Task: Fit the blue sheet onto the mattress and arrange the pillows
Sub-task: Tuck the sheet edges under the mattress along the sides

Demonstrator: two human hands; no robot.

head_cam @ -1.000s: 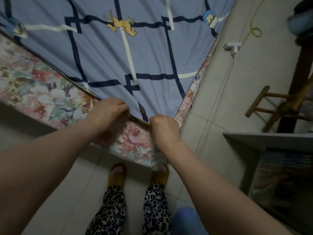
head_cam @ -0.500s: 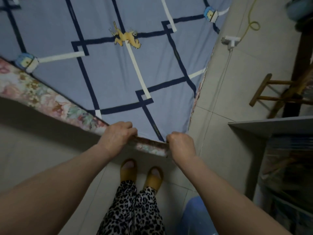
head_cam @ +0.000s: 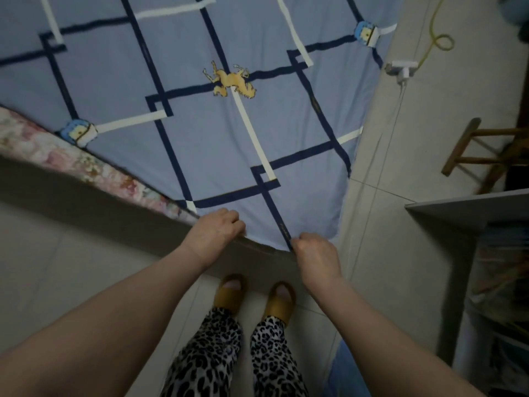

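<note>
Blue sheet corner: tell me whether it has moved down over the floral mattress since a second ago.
Yes. The blue sheet corner, in the grip of both hands, now covers the corner of the floral mattress, which earlier showed below it.

Both my arms are stretched out and down in front of me, forearms bare. My left hand is curled into a loose fist, knuckles up, and my right hand is pinched closed too.

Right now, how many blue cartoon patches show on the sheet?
2. One patch sits by the sheet's left edge, next to the floral mattress side; the other patch is at the upper right edge. More may lie out of frame.
</note>
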